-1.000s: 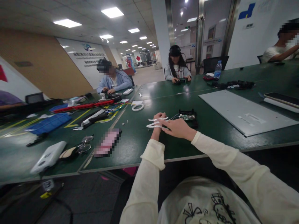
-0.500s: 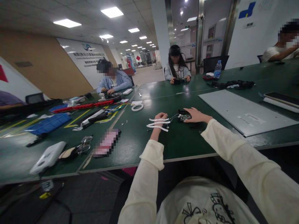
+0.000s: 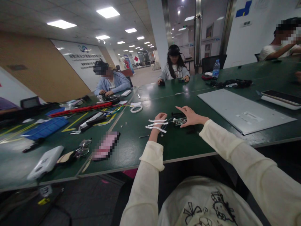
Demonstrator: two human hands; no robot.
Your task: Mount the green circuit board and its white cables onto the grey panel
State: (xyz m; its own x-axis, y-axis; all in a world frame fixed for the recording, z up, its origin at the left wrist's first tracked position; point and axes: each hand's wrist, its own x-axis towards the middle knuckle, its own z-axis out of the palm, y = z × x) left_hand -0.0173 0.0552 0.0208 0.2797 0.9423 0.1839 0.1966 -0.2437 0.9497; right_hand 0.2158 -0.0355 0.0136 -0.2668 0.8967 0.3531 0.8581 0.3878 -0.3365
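Note:
My left hand (image 3: pixel 161 116) is closed over the table, its fingertips turned away so that what they hold is hidden. White strips (image 3: pixel 157 124) lie across its wrist. Just to the right is a small green circuit board (image 3: pixel 180 121) with dark wires leading toward my left hand. My right hand (image 3: pixel 192 116) is at the board's right side, index finger stretched out above it and thumb low at its edge. Behind the board a black part (image 3: pixel 175 115) shows partly. By my left wrist lies a thin rod-like tool (image 3: pixel 144 136).
A large grey panel (image 3: pixel 244 110) lies at right. Left are a white tape roll (image 3: pixel 136 109), a pink phone-shaped item (image 3: pixel 106 146), glasses (image 3: pixel 84 147), a white device (image 3: pixel 45 161) and a blue tray (image 3: pixel 44 128). Co-workers sit across the table, near a water bottle (image 3: pixel 215 69).
My right hand's fingers have lifted and spread away from the board. The black part now shows behind the board. The view has shifted slightly; my left hand stays closed.

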